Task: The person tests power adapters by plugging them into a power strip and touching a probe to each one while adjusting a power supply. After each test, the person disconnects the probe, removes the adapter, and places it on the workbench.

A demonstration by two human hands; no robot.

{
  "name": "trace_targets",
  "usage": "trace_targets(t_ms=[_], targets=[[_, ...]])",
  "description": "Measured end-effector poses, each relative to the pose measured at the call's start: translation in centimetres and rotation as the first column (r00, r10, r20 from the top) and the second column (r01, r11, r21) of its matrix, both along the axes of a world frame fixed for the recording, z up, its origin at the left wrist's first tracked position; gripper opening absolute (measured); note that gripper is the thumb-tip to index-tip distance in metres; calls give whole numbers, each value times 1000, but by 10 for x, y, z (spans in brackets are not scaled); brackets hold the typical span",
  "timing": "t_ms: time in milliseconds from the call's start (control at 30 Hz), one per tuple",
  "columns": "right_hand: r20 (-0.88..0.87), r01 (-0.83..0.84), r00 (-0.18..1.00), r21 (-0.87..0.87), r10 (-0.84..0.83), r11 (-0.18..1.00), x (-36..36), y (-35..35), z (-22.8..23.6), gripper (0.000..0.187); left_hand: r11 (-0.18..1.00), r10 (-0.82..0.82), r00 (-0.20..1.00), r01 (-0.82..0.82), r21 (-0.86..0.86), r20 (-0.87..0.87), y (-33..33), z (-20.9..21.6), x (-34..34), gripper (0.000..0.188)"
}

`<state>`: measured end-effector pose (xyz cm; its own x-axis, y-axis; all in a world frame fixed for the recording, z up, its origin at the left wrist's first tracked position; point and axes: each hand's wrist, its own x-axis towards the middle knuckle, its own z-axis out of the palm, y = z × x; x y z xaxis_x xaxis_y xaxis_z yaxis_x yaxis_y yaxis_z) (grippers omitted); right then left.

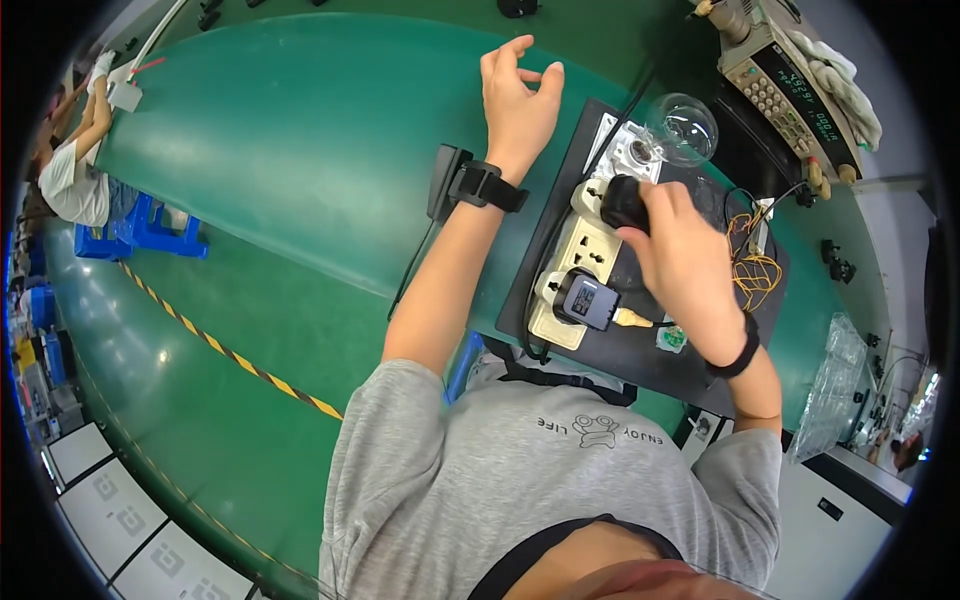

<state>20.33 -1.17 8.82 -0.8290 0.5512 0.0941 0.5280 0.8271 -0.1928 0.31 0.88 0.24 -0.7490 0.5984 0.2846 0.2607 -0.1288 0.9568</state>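
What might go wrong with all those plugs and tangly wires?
The right hand holds a black plug at the strip, so a slip might bring the fingers close to its sockets. The yellow wires lie in a loose tangle near that wrist and could snag on it. The clear bowl is just beyond that hand, so a careless reach might knock it.

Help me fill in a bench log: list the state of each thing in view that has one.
Left hand: empty, loosely open
Right hand: gripping the black adapter
Black adapter: held at the power strip, seating unclear
Power strip: middle sockets free
Grey adapter: at the power strip, cable connected
Bench meter: on, display lit
Yellow wires: tangled
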Motion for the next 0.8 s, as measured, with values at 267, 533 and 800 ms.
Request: trace_targets(t_ms=[267, 533, 800], targets=[[-12, -63, 998, -66, 63, 996, 6, 16, 5, 43, 1000, -2, 997, 0, -22, -79, 9, -12, 0, 40], [-229, -72, 973, -189, 27, 979, 60, -20, -4, 43, 998, 17, 988, -27, -60, -156, 5, -23, -5, 37], [-353, -144, 932, -148, 84, 979, 65, -44, -14, 20, 993, -58, 995, 49, -108, -84, 2, -9, 1, 36]])
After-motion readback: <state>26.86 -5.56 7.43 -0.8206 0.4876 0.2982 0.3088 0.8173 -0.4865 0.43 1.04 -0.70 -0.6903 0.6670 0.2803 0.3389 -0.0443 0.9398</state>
